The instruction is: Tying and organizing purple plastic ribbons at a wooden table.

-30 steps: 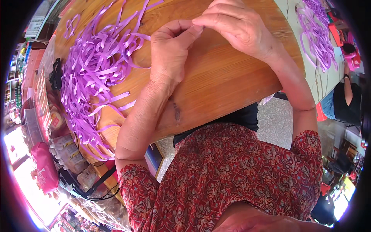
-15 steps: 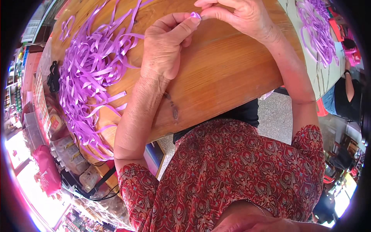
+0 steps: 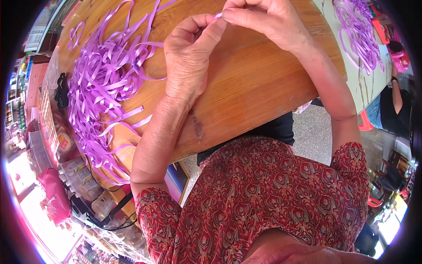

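Above the wooden table [image 3: 259, 88], both my hands meet at the top of the view. My left hand [image 3: 189, 48] pinches a small piece of purple ribbon [image 3: 218, 16] between thumb and forefinger. The thumb and fingers of my right hand [image 3: 268, 22] close on the same piece from the other side. Most of that ribbon is hidden by my fingertips. Left of my left forearm lies a large loose heap of purple ribbons [image 3: 101, 79], with strands trailing over the wood.
On a pale table [image 3: 367, 88] at the right lies another bunch of purple ribbons [image 3: 360, 39]. Beyond it sits a person in dark clothes [image 3: 398, 110]. A black strap [image 3: 61, 90] is at the left table edge, with a pink bag [image 3: 55, 193] lower down.
My right hand has come down and left, its thumb now against the ribbon at my left fingertips. Less of the ribbon shows. My left hand has shifted slightly.
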Demonstrator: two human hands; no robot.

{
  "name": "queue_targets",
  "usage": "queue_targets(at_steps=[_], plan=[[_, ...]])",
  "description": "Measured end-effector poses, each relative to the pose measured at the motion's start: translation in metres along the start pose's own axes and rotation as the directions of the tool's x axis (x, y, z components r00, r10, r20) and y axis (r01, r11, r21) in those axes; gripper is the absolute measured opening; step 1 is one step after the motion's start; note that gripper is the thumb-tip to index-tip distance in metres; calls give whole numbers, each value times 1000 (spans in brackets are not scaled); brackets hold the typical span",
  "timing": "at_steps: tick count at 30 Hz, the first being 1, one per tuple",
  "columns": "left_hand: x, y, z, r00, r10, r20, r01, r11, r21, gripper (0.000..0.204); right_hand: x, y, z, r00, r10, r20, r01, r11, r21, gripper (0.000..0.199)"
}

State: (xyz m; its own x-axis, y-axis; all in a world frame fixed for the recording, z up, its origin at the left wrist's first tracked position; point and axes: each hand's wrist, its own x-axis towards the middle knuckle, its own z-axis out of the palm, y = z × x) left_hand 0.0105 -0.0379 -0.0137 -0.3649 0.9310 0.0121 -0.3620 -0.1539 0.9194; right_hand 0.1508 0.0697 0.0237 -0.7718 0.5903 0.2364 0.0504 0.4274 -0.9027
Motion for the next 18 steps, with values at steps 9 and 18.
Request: queue_targets(at_steps=[9,18], plan=[[1,-4,-4,988,13,155,37,947,-319,10,2,18,2,947,238,214,-320,735,598,15],[3,-2,-2,973,-9,229,104,909,-404,8,-5,2,4,986,138,92,-162,918,361,14]])
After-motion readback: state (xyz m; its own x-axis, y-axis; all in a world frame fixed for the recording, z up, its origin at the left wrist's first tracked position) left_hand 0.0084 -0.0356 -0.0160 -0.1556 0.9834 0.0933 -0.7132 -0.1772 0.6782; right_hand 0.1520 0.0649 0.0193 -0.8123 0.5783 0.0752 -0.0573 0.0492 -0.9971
